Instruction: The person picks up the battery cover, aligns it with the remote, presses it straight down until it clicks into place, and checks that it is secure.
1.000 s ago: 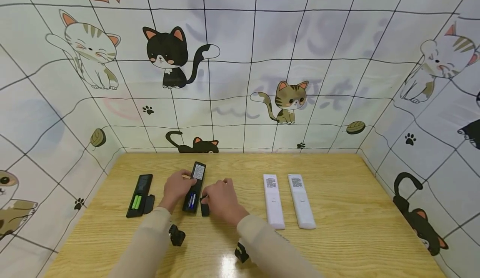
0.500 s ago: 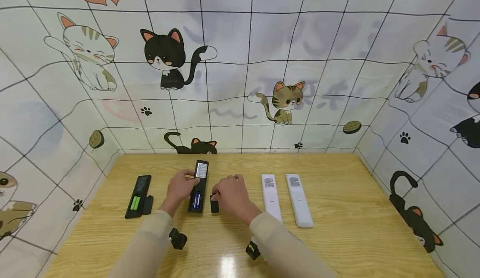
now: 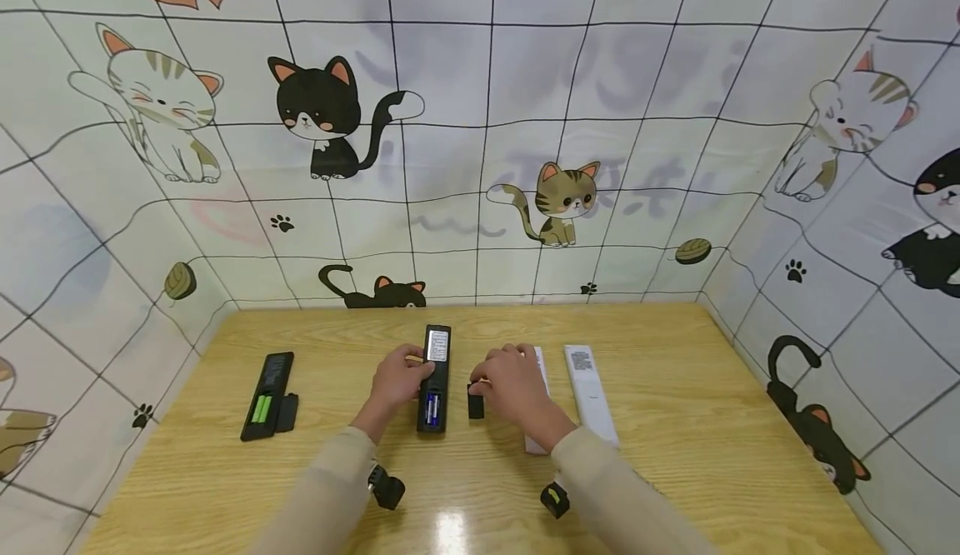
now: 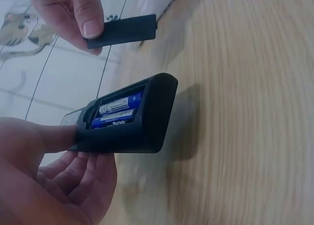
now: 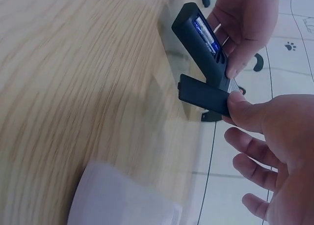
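My left hand (image 3: 397, 380) grips a black remote control (image 3: 435, 380) by its side, back face up, thumb across the back. Its battery bay lies uncovered, with two blue-and-silver batteries (image 4: 117, 109) side by side inside. To the right, my right hand (image 3: 513, 384) pinches a small black battery cover (image 3: 476, 405) between thumb and fingers. The left wrist view shows the cover (image 4: 125, 31) apart from the remote, over the tabletop. In the right wrist view the other fingers (image 5: 252, 171) of that hand are loosely bent, and the cover overlaps the remote's far end.
A second black remote (image 3: 267, 397) with green batteries lies on the wooden table (image 3: 697, 422) at the left, its loose cover (image 3: 287, 413) beside it. Two white remotes lie at the right; my right hand partly hides the nearer one (image 3: 538, 447). A cat-print backdrop (image 3: 450, 155) encloses the table.
Both hands have moved right across the table, carrying the black remote and its cover. The gap between remote and cover has widened since a second ago. The view has shifted slightly.
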A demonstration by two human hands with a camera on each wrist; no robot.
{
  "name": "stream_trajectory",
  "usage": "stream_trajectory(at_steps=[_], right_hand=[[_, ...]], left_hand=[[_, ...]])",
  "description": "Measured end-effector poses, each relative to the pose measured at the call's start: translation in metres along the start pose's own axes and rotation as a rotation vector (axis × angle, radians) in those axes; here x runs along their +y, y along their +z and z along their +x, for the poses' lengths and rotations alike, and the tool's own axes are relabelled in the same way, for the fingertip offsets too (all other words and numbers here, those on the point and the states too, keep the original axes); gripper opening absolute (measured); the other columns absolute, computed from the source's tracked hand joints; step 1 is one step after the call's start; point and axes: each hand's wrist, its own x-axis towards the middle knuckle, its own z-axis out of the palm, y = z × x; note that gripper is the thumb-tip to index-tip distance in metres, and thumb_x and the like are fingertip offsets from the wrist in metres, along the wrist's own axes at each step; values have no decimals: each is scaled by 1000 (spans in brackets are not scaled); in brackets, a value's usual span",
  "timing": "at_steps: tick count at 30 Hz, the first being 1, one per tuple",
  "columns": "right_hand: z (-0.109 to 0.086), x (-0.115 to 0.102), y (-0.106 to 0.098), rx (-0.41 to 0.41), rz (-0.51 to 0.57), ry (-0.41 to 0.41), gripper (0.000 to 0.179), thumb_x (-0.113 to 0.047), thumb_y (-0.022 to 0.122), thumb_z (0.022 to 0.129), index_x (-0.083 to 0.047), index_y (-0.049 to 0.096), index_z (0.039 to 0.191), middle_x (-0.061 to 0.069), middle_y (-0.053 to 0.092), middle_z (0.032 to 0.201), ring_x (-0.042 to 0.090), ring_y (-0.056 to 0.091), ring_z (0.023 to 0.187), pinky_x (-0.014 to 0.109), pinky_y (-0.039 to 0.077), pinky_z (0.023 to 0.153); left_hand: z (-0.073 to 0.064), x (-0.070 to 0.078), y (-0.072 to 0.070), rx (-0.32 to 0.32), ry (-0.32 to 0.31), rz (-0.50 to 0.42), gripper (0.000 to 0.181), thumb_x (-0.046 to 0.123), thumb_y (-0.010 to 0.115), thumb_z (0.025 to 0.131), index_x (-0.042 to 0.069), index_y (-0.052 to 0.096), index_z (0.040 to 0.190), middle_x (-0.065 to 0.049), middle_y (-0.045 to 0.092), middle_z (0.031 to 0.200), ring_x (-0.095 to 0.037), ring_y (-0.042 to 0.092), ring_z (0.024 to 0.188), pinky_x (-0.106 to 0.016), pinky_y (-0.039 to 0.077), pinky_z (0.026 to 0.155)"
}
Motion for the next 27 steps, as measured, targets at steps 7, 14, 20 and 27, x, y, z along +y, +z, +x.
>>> stream_trajectory(at_steps=[7, 14, 20, 27], right_hand=[[-12, 20, -1, 37, -15, 14, 13, -40, 71, 85, -32, 77, 93, -10, 69, 91, 18, 59, 89, 52, 41, 100], [-21, 34, -5, 54, -2, 24, 13, -40, 72, 85, -31, 77, 93, -10, 70, 90, 18, 59, 88, 51, 41, 98], [-28, 42, -5, 77, -16, 28, 11, -40, 73, 83, -33, 77, 91, -12, 71, 93, 17, 60, 89, 53, 41, 99], [-33, 47, -3, 69, 5, 31, 11, -39, 73, 83, -32, 77, 90, -11, 71, 93, 19, 61, 91, 56, 41, 100]], left_hand=[[-6, 11, 25, -48, 11, -75, 30, 18, 63, 94, 2, 58, 119, -18, 69, 106, -19, 66, 81, -35, 57, 65], [-6, 15, 43, -75, 19, -120, 31, 16, 63, 94, 1, 56, 120, -19, 68, 106, -20, 65, 79, -36, 57, 65], [-4, 12, 53, -102, 18, -107, 36, 17, 62, 95, 2, 54, 127, -19, 68, 109, -18, 66, 81, -33, 57, 65], [-6, 12, 58, -144, 51, -133, 36, 12, 60, 96, 4, 53, 131, -20, 69, 109, -19, 68, 82, -35, 59, 66]])
